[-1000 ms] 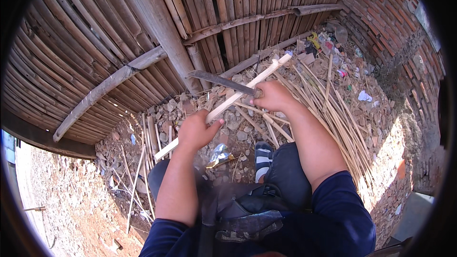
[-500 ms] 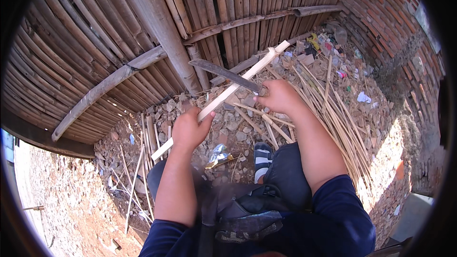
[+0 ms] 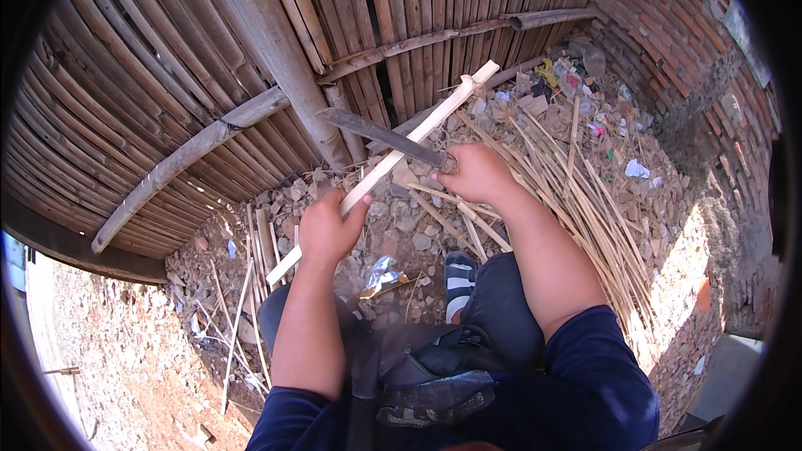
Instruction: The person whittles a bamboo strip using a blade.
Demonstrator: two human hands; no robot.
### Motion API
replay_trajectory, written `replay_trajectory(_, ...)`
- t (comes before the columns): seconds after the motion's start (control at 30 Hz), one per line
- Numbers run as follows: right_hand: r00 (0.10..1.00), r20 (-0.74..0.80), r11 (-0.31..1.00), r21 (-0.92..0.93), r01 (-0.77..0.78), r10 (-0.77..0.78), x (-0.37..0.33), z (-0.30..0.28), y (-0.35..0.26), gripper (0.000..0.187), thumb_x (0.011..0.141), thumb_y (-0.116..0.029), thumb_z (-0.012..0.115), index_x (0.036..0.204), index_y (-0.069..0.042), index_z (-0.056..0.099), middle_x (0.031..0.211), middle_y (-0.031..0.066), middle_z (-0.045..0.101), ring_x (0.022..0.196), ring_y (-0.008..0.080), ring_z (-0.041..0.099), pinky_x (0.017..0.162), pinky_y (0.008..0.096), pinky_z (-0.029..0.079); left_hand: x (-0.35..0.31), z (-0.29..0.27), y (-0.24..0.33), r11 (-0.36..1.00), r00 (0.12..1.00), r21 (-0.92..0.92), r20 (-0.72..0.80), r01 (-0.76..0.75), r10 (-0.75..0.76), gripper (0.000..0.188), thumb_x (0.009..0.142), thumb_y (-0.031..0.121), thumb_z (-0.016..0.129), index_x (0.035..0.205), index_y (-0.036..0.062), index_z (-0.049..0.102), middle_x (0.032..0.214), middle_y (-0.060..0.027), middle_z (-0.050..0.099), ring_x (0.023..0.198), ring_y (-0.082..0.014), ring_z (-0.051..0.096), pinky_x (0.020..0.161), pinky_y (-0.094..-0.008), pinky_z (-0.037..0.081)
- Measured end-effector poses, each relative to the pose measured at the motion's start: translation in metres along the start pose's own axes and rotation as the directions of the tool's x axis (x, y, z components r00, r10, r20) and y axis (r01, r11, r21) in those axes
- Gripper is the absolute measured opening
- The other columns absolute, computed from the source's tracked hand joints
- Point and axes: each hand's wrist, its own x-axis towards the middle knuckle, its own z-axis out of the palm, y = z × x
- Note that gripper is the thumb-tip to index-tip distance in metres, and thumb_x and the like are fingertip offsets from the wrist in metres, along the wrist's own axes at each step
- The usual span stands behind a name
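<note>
My left hand [image 3: 327, 230] is closed around the lower part of a pale wooden strip [image 3: 418, 134], which slants up to the right. Near its far end a small shaving or notch stands out from the strip. In my right hand [image 3: 476, 172] is the handle of a long dark machete [image 3: 380, 131], its fingers wrapped round the grip so that most of the handle is hidden. The blade lies across the strip above my left hand and points to the upper left. Whether its edge bites into the wood, I cannot tell.
A bundle of thin split strips [image 3: 585, 225] lies on the rubble at right. More sticks [image 3: 238, 326] are at left. A bamboo wall [image 3: 167, 75] with a thick post [image 3: 276, 50] rises ahead, a brick wall [image 3: 668, 42] at right. A shiny wrapper [image 3: 384, 276] lies near my sandalled foot [image 3: 459, 284].
My right hand and the machete have shifted slightly left. The strip's far end has moved a little up and left, while my left hand keeps its hold nearly in place.
</note>
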Motion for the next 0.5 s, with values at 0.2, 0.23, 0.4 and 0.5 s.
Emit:
replay_trajectory(0.2, 0.998, -0.021, 0.998, 0.030, -0.058, 0.058, 0.003, -0.010, 0.011, 0.039, 0.084, -0.038, 0.078, 0.108, -0.008, 0.074, 0.096, 0.0194, 0.073, 0.097, 0.0394, 0.070, 0.086, 0.0493, 0.055, 0.000, -0.006, -0.002, 1.000, 1.000, 0.001, -0.018, 0.024, -0.024, 0.044, 0.090, 0.046, 0.074, 0.096, 0.0022, 0.073, 0.074, -0.0200, 0.070, 0.074, -0.0392, 0.071, 0.071, -0.0457, 0.054)
replay_trajectory(0.23, 0.994, -0.086, 0.996, 0.068, -0.066, 0.071, 0.004, -0.010, 0.017, 0.038, 0.084, -0.038, 0.078, 0.107, -0.008, 0.074, 0.096, 0.0193, 0.073, 0.097, 0.0391, 0.070, 0.086, 0.0494, 0.055, 0.000, -0.007, -0.001, 1.000, 1.000, 0.000, -0.019, 0.023, -0.023, 0.044, 0.090, 0.046, 0.074, 0.096, 0.0022, 0.073, 0.074, -0.0200, 0.070, 0.074, -0.0392, 0.071, 0.071, -0.0457, 0.054)
replay_trajectory(0.4, 0.992, -0.041, 0.992, 0.060, -0.114, 0.116, 0.006, -0.008, 0.017, 0.038, 0.084, -0.037, 0.077, 0.108, -0.009, 0.074, 0.097, 0.0195, 0.074, 0.098, 0.0386, 0.070, 0.086, 0.0491, 0.056, 0.001, -0.001, -0.004, 0.999, 0.999, -0.030, -0.035, 0.011, -0.012, 0.044, 0.090, 0.046, 0.074, 0.095, 0.0023, 0.073, 0.074, -0.0205, 0.070, 0.073, -0.0396, 0.071, 0.070, -0.0462, 0.054)
replay_trajectory(0.5, 0.999, 0.001, 0.999, 0.006, -0.053, 0.053, 0.003, 0.001, 0.005, 0.038, 0.084, -0.037, 0.078, 0.109, -0.009, 0.074, 0.098, 0.0200, 0.073, 0.098, 0.0391, 0.070, 0.086, 0.0495, 0.055, 0.002, 0.002, -0.006, 0.999, 0.999, -0.035, -0.047, -0.014, 0.012, 0.044, 0.090, 0.045, 0.075, 0.095, 0.0021, 0.073, 0.074, -0.0206, 0.070, 0.073, -0.0393, 0.071, 0.070, -0.0462, 0.054)
